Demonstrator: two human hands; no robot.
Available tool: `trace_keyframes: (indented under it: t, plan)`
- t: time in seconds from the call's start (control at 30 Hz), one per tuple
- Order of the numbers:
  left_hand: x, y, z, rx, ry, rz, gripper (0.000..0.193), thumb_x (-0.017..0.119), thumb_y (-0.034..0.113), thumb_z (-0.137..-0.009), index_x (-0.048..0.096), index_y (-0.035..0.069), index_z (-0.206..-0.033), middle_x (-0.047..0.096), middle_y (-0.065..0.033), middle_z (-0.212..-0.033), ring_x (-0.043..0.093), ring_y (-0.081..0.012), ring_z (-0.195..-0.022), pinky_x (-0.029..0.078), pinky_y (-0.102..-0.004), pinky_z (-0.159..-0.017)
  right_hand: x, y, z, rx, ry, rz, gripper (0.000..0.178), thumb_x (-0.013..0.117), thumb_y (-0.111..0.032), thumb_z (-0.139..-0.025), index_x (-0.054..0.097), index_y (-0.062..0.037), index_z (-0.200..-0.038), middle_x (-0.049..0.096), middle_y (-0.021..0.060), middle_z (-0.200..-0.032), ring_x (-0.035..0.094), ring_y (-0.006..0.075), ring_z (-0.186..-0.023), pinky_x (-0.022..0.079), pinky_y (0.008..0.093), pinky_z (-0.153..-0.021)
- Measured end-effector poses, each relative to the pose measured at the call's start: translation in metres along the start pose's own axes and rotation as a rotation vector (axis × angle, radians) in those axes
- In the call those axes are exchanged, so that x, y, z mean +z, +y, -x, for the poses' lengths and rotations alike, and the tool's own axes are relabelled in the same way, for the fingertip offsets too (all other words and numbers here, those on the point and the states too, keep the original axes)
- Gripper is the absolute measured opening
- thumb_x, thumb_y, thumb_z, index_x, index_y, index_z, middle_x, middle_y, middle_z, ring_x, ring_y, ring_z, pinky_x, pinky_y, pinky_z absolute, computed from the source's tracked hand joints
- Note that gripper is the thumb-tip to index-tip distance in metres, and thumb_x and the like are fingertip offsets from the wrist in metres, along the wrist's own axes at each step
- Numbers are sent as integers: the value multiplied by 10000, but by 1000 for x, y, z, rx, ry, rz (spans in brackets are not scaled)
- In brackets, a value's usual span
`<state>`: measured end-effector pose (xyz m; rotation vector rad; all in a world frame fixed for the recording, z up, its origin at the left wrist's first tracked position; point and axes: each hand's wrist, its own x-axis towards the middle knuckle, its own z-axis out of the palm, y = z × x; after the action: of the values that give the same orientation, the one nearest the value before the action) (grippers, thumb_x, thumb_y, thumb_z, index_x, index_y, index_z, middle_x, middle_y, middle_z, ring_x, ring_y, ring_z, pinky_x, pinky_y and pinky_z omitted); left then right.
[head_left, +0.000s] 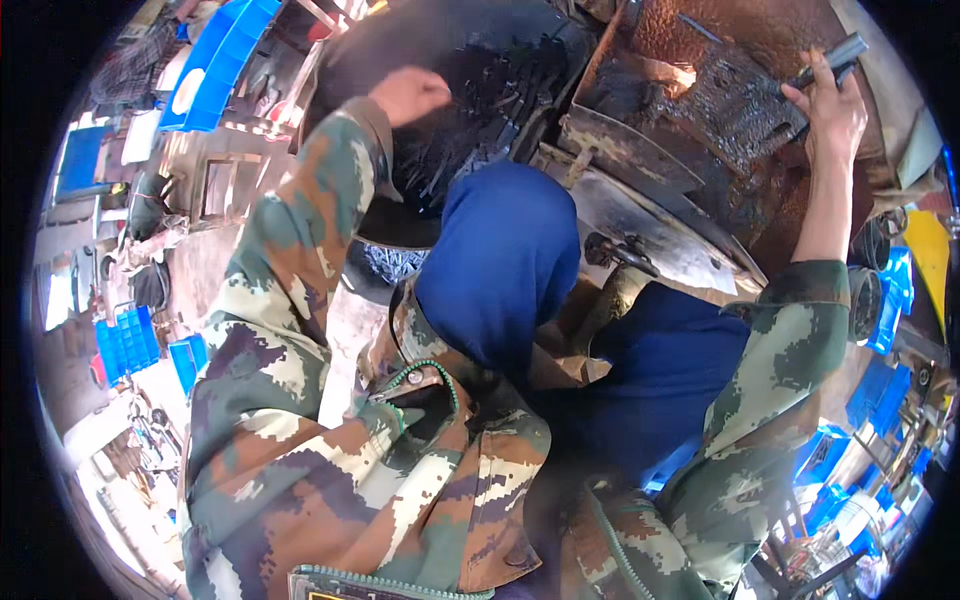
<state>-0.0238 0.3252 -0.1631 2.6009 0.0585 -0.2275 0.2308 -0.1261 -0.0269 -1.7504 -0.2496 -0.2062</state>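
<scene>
Work partway along, I'd judge: a tube in one fist, loose dark strips lying near the other hand.
Over at 2 o'clock the right hand [835,112] grips a grey tube [848,52]; a dark perforated plate [738,105] lies at that hand's 9 o'clock, in the rusty tray [765,25]. At 11 o'clock the left hand [412,97] is blurred (I can't tell whether it pinches anything), with the dark strips [508,100] to its 3 o'clock. Many strips remain; nothing plainly finished shows.
</scene>
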Motion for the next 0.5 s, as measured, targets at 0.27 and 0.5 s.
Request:
trace_keyframes:
  t: [0.27, 0.5]
  plan:
    - [86, 28, -2, -17, 274, -23, 390, 775, 160, -812, 686, 112, -1188, 630, -137, -969, 665, -320, -923, 547, -402, -833, -10, 4, 2, 25, 30, 29, 331, 695, -211, -945, 657, 81, -1096, 655, 117, -920, 602, 146, -617, 638, 304, -566]
    - [86, 28, -15, -9, 346, -19, 232, 742, 108, -820, 709, 63, -1045, 642, -136, -930, 678, -298, -905, 549, -384, -795, -10, 5, 1, 27, 40, 35, 315, 712, -235, -933, 697, 64, -1029, 577, 68, -795, 555, 123, -591, 632, 302, -553]
